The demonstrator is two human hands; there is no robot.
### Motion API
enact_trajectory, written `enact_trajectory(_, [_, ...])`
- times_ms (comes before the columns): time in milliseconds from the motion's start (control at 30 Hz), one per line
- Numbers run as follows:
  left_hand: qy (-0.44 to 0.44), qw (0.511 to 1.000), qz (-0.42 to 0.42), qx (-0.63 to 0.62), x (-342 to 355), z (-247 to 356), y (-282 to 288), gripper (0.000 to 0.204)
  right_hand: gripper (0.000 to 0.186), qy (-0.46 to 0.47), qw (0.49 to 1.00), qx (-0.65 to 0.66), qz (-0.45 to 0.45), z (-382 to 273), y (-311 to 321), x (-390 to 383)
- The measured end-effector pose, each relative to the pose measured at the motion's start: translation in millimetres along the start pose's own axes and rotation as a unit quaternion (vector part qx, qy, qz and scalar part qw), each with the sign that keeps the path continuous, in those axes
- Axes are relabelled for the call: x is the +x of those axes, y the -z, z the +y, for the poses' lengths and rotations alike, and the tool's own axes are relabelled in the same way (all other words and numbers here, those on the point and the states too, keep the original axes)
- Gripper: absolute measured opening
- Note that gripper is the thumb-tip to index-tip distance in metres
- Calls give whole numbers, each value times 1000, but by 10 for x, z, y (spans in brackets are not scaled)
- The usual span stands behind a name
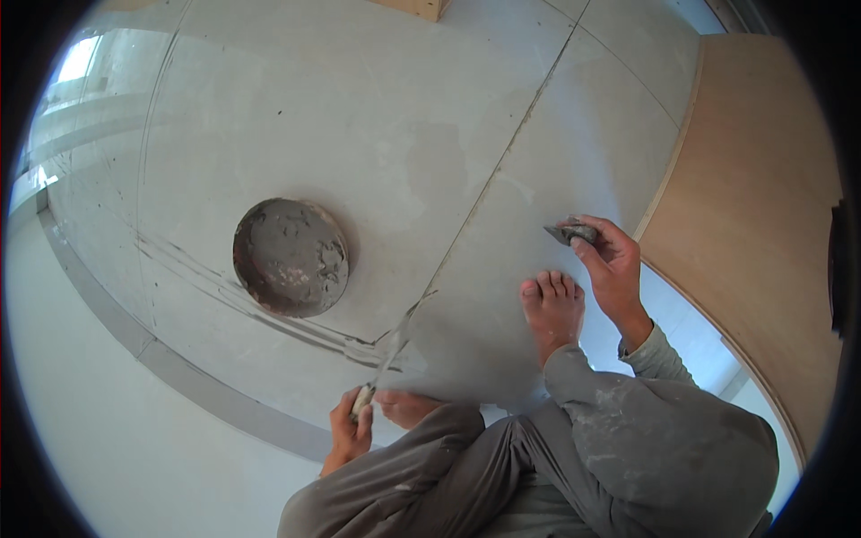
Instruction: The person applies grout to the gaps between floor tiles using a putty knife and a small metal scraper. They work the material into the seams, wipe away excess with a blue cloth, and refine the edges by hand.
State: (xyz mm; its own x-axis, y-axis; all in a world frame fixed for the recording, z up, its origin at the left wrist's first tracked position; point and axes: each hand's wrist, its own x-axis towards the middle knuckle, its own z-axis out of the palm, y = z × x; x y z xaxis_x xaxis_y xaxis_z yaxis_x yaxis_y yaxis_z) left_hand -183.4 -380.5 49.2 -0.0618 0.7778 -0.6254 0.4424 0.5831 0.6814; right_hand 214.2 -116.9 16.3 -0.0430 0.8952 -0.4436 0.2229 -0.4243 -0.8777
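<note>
My left hand is closed around the pale handle of a putty knife. Its thin, shiny blade reaches up to the tile joint, where a bead of grey grout is smeared on the floor. Off to the right, my right hand pinches a small, pointed scraper-like piece coated in dark grey grout, held over the tiles; its exact kind is unclear. A round pan with grey grout spread inside it rests on the floor to the left.
Large pale floor tiles meet at a long dark joint. A grey skirting strip follows the wall at left. A curved brown wooden panel stands at right. My bare right foot is beside the joint.
</note>
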Motion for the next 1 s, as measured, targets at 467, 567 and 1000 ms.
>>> enact_trajectory(467, [46,934,296,-192,95,267,-365,61,32,-127,974,0,-187,-64,-369,-87])
enact_trajectory(567, [15,919,342,-196,169,234,-428,49,32,-76,974,-94,-192,-332,-525,168])
enact_trajectory(1000, [24,885,429,-181,349,409,-300,53,27,-151,900,329,-244,-155,-503,1411])
